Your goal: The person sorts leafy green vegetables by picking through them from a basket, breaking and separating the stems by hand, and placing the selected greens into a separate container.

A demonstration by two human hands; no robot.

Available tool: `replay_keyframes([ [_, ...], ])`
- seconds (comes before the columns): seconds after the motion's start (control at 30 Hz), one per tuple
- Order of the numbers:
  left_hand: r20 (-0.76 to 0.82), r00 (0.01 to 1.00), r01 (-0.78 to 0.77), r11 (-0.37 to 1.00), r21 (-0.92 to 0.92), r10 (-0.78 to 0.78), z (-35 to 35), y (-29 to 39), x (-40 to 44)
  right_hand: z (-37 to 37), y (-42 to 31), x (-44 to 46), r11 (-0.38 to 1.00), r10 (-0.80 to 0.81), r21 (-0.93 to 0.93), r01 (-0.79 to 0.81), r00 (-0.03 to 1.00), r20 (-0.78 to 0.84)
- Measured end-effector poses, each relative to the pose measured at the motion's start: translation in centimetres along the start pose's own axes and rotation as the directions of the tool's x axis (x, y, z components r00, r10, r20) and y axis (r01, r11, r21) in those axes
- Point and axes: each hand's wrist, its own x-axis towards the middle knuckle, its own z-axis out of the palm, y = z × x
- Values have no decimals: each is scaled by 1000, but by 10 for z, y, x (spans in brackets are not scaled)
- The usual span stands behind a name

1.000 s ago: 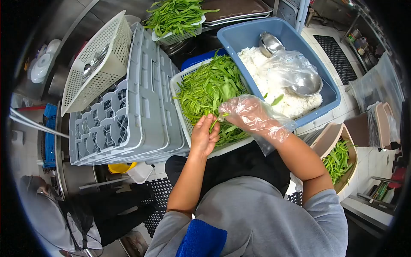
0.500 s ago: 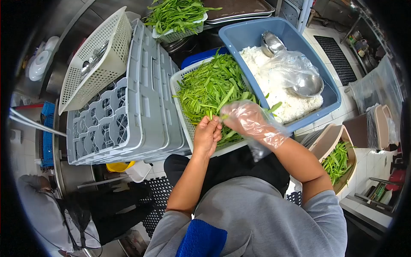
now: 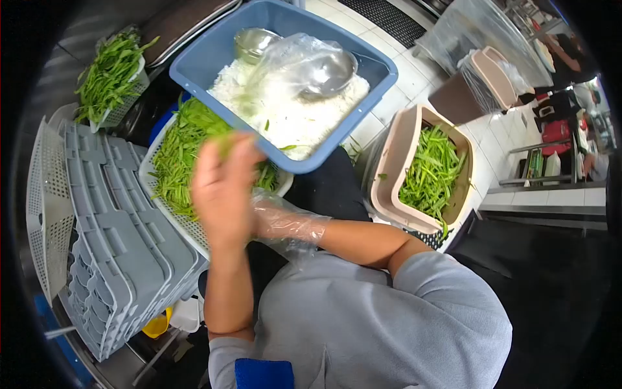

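My bare left hand (image 3: 227, 185) is raised over the white basket (image 3: 284, 185) of leafy green stems (image 3: 178, 152). Motion smears its fingers, and a green blur shows at the fingertips, so I cannot make out their grip. Behind it, lower down, sits my right hand (image 3: 269, 217) in a clear plastic glove, its fingers hidden by the left. Just beyond the basket stands a blue-grey tub (image 3: 359, 126) of white rice (image 3: 285, 129). Metal bowls (image 3: 330, 74) and a clear plastic bag (image 3: 295, 55) lie on the rice, with a few loose green leaves.
At my right, a beige bin (image 3: 381, 175) holds more greens (image 3: 431, 172). Grey dish racks (image 3: 120, 220) are stacked at left beside a perforated white basket (image 3: 48, 201). A smaller basket of greens (image 3: 110, 78) stands at the back left. A lined brown bin (image 3: 463, 94) stands farther right.
My view has swung right, bringing the beige bin closer to the middle. My left hand has lifted away from the greens and crossed in front of my right hand, which has drawn back toward my body.
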Motion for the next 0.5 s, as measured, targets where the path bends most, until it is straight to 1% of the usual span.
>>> replay_keyframes([
  [0.03,247,968,-53,997,49,39,18,-3,-3,8,12,-5,969,96,226,-100,995,27],
  [0.07,528,827,-295,949,111,195,44,5,-10,17,22,-7,876,173,442,-191,982,81],
  [0.1,614,697,-496,867,39,371,68,-5,-18,29,29,-3,727,219,630,-272,962,163],
  [0.13,677,637,-534,845,41,369,85,-5,-28,44,31,9,529,219,774,-349,937,273],
  [0.17,628,647,-596,801,62,433,95,-13,-39,6,7,11,935,16,350,-61,991,130],
  [0.2,607,638,-642,763,79,474,89,-13,-45,39,41,11,852,-109,514,100,994,-12],
  [0.23,594,616,-693,714,97,517,83,-11,-49,-4,-3,16,852,225,435,-291,954,197],
  [0.27,579,614,-690,721,65,536,71,-18,-48,-9,0,10,832,264,460,-310,951,163],
  [0.3,569,604,-685,728,13,558,62,-29,-47,0,22,-1,708,140,702,-75,990,-36],
  [0.33,522,651,-673,737,60,552,46,-38,-47,-6,23,-7,698,153,715,-42,984,-92],
  [0.37,523,694,-652,739,167,495,19,-39,-41,-13,16,-9,682,141,730,-39,987,-79],
  [0.4,472,737,-650,698,301,483,-10,-52,-32,-24,4,-9,651,295,755,-75,942,-161],
  [0.43,370,825,-557,727,402,428,-37,-71,-27,-41,-11,-10,619,443,778,-106,865,-235],
  [0.47,323,869,-495,658,567,375,-64,-80,-25,-70,-33,-7,538,628,737,-409,778,-26],
  [0.5,132,967,-251,714,654,219,-90,-101,-24,-82,-39,-6,471,662,787,-398,750,-17],
])
